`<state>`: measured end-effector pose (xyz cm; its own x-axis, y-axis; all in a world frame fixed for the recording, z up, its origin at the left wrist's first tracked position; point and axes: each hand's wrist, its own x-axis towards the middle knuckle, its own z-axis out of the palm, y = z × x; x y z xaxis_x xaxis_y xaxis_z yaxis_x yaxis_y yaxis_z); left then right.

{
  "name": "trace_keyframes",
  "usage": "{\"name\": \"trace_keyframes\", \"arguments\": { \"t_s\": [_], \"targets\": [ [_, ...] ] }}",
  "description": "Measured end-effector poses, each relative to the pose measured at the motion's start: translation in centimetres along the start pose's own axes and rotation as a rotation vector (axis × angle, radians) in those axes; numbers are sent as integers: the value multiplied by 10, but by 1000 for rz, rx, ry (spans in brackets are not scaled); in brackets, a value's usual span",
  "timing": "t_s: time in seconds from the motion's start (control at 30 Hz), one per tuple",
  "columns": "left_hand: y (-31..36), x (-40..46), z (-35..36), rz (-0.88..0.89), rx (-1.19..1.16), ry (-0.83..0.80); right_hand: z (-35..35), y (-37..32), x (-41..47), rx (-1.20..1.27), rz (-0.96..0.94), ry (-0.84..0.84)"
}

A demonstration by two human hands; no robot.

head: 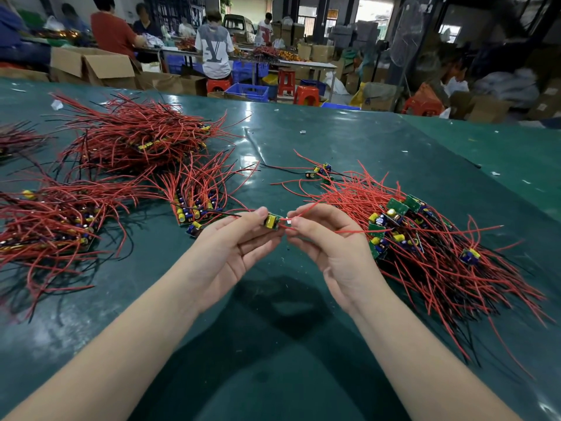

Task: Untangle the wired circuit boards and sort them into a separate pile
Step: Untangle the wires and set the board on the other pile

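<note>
My left hand [233,241] pinches a small green circuit board [272,221] with a yellow part, held above the green table [273,344]. My right hand [328,238] pinches the red wires [358,231] that run from that board toward the right. A tangled heap of wired boards [425,238] lies just right of my right hand. A neat small pile of boards [197,196] with wires fanned away lies just left of my left hand.
More piles of red-wired boards lie at the left [51,220] and far left back [136,135]. A few loose boards [321,171] sit beyond my hands. Past the table's far edge are cardboard boxes [91,66], red stools, blue crates and several people working.
</note>
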<state>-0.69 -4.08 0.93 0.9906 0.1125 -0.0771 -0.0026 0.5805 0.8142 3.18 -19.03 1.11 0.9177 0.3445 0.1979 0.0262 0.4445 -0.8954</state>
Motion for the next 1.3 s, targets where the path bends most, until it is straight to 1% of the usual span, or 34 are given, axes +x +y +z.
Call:
{"name": "trace_keyframes", "arguments": {
  "t_s": [0.13, 0.27, 0.37, 0.73, 0.87, 1.0, 1.1, 1.2, 1.3],
  "targets": [
    [1, -1, 0, 3, 7, -12, 1, 0, 0, -5, 6, 36],
    [2, -1, 1, 36, 2, -63, 0, 1, 0, 54, 60, 94],
    [2, -2, 1, 48, 9, -73, 1, 1, 0, 82, 71, 92],
    [6, -2, 1, -13, 12, -82, 1, -3, 0, -26, -39, 16],
    [6, -2, 1, -10, 16, -95, 3, -3, -1, -37, -81, 74],
    [3, -2, 3, 32, -4, -91, 5, -3, -2, -27, -92, 125],
    [1, -2, 4, 79, -4, -82, 5, -3, -1, -8, -56, 150],
    [0, -2, 4, 135, 28, -91, 4, -4, 1, 36, 50, 159],
    [-1, -2, 3, 174, 58, -87, 2, -7, 3, 70, 148, 119]
  ]
}}
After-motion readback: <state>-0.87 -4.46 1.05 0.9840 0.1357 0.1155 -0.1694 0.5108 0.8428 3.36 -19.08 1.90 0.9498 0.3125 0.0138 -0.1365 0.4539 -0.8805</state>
